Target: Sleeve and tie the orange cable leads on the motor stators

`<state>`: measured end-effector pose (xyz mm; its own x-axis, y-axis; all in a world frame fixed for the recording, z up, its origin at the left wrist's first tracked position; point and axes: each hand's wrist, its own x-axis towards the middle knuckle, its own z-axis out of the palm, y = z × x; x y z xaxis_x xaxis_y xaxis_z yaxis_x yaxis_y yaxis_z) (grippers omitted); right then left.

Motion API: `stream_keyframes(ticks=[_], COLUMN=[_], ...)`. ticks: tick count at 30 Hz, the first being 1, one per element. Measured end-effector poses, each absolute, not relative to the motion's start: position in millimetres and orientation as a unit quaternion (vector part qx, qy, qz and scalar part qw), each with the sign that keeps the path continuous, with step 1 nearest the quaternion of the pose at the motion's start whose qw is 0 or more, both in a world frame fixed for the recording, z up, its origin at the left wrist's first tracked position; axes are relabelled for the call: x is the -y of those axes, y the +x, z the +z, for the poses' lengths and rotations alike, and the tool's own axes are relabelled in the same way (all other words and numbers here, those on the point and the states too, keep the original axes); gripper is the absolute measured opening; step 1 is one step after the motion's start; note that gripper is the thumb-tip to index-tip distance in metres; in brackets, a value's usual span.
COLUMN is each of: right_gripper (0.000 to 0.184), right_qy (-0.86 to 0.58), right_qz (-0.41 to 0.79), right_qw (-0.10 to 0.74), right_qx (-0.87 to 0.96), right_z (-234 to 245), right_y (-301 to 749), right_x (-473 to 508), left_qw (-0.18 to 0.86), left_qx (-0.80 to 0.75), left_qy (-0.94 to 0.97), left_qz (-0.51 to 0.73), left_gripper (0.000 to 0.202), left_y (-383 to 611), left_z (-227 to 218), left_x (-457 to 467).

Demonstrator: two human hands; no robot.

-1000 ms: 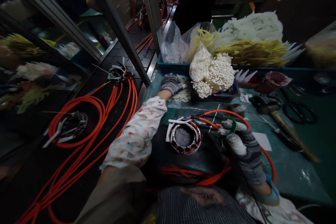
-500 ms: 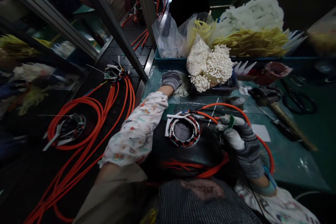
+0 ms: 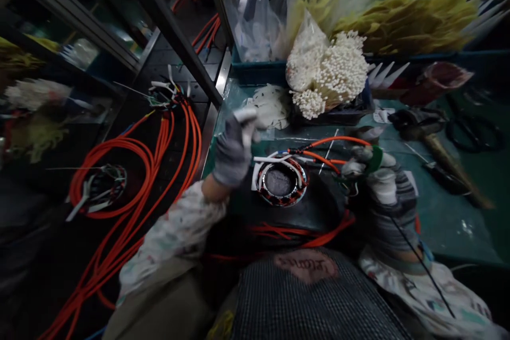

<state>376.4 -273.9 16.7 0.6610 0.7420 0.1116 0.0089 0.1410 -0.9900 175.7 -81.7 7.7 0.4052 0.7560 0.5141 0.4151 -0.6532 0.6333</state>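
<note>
My left hand (image 3: 233, 149), in a grey striped glove with white fingertips, is raised left of a ring-shaped motor stator (image 3: 261, 191). Its fingers are curled together and blurred; what they may pinch cannot be made out. White sleeves and orange cable (image 3: 329, 163) leave the stator's top, which rests on a dark pad. At its right, my right hand (image 3: 378, 183), gloved with a green band round a finger, is closed where the cable runs into the fingers. Another cable loop passes behind this hand. A pile of thin white pieces (image 3: 271, 106) lies beyond my left hand.
A bag of white-tipped sticks (image 3: 338, 71) stands at the back, before a blue tray (image 3: 257, 71) of yellow and white sleeves. A hammer (image 3: 450, 156) and scissors (image 3: 474, 130) lie at right. Coiled orange cables (image 3: 111, 151) with another stator (image 3: 105, 188) lie at left.
My left hand has come back from the white pieces toward me, with its fingers curled. My right hand stays beside the stator at the cable. The view has tilted downward.
</note>
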Motion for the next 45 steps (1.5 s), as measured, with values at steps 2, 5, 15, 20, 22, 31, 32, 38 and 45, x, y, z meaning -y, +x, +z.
stream_keyframes(ticks=[2, 5, 15, 20, 22, 31, 32, 38, 45], right_gripper=[0.028, 0.021, 0.022, 0.030, 0.031, 0.032, 0.033, 0.030, 0.029], right_qy=[-0.582, -0.569, -0.580, -0.552, -0.536, -0.484, -0.488, -0.546, -0.523], right_qz=[0.258, 0.259, 0.233, 0.110, 0.010, -0.059, -0.056, -0.047, -0.033], right_qw=[0.708, 0.716, 0.666, 0.421, 0.322, 0.162, 0.169, 0.245, 0.272], right_qx=[0.307, 0.309, 0.407, 0.711, 0.780, 0.858, 0.855, 0.800, 0.807], right_z=[20, 26, 24, 21, 14, 6, 5, -12, -24], right_y=[378, 381, 372, 354, 347, 337, 338, 332, 330], right_x=[268, 262, 274, 262, 254, 240, 242, 282, 313], left_qw=[0.087, -0.008, 0.004, -0.048, -0.025, 0.304, 0.366, 0.543, 0.390], left_qx=[-0.308, -0.217, -0.277, -0.225, -0.158, -0.309, -0.288, -0.152, -0.135], left_qy=[0.867, 0.924, 0.940, 0.933, 0.943, 0.830, 0.831, 0.799, 0.884], left_qz=[0.383, 0.315, 0.197, 0.278, 0.293, 0.350, 0.304, 0.209, 0.221], left_gripper=[0.034, 0.036, 0.043, 0.032, 0.024, 0.073, 0.087, 0.082, 0.091], left_y=[161, 150, 146, 136, 125, 100, 107, 132, 116], left_z=[1, -15, -21, -33, -33, -23, -23, -21, -23], left_x=[137, 193, 219, 218, 211, 138, 132, 152, 177])
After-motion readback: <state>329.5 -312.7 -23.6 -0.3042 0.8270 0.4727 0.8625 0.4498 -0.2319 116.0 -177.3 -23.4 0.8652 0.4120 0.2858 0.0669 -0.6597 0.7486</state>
